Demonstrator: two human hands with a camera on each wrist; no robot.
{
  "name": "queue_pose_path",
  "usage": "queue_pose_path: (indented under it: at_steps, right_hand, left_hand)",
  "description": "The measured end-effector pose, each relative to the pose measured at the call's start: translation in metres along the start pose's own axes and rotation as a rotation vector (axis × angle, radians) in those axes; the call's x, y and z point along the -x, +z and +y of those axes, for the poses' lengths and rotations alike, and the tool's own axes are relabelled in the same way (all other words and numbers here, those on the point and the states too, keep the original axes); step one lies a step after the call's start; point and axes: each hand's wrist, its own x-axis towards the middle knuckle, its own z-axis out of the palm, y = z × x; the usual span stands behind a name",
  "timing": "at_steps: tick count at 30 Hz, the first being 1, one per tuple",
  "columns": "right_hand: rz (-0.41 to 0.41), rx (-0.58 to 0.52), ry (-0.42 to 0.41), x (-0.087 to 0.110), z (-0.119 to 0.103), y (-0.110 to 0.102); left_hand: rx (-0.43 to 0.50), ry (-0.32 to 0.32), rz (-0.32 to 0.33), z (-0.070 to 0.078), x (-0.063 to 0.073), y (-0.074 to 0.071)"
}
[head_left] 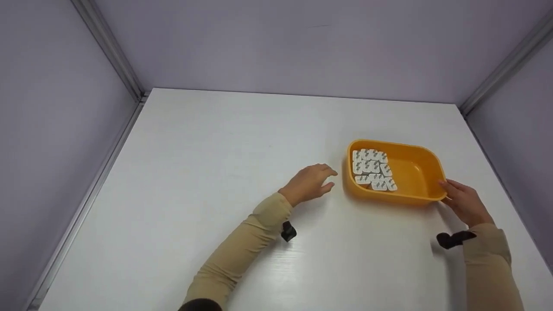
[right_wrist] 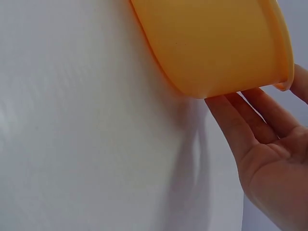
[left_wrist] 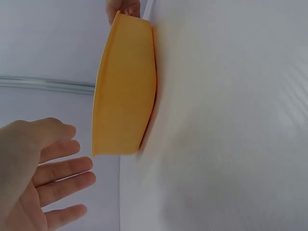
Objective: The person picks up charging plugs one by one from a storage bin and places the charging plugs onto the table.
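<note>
A yellow-orange plastic tub (head_left: pixel 414 175) with rounded corners stands on the table's right half. Small white rounded pieces with grey markings (head_left: pixel 367 166) lie packed in its left half, while its right half shows bare floor. My right hand (head_left: pixel 466 203) pinches the tub's right end, thumb over the rim and fingers against the outer wall; the right wrist view shows those fingers (right_wrist: pixel 231 122) at the wall's lower part. Just left of the tub, my left hand (head_left: pixel 309 183) hovers with fingers spread and holds nothing. In the left wrist view a gap separates its fingertips (left_wrist: pixel 77 166) from the tub.
The white tabletop (head_left: pixel 194 172) extends left and in front of the tub. Pale walls (head_left: pixel 285 47) enclose the back and both sides, with metal posts (head_left: pixel 114 49) at the corners. Black wrist mounts (head_left: pixel 288 232) sit on both tan sleeves.
</note>
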Motion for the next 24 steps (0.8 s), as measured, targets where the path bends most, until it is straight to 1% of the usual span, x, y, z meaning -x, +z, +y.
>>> queue_pose_path:
  at_steps: [5,7,9,11,13,18,22,24]
  right_hand:
    - [-0.036,-0.073,-0.018,0.002,0.000,-0.002]
    - [-0.045,-0.106,-0.022,0.002,0.000,-0.003]
    - [-0.046,-0.113,-0.017,0.001,-0.001,-0.003]
    - [-0.038,-0.112,-0.004,0.001,-0.002,-0.003]
    - [-0.029,-0.087,0.013,0.001,-0.004,-0.002]
    - [-0.009,-0.036,0.037,-0.001,-0.004,0.002]
    - [-0.009,-0.029,0.043,-0.001,-0.002,0.002]
    - [-0.012,-0.036,0.045,0.001,-0.002,0.001]
  left_hand:
    - [-0.058,0.133,0.086,0.012,-0.015,0.006]
    - [-0.096,0.181,0.115,0.017,-0.021,0.008]
    - [-0.119,0.209,0.117,0.022,-0.026,0.009]
    - [-0.142,0.226,0.102,0.027,-0.033,0.011]
    - [-0.154,0.224,0.074,0.031,-0.040,0.012]
    - [-0.159,0.180,-0.006,0.039,-0.050,0.015]
    - [-0.163,0.145,-0.057,0.044,-0.055,0.018]
    - [-0.165,0.132,-0.069,0.045,-0.058,0.019]
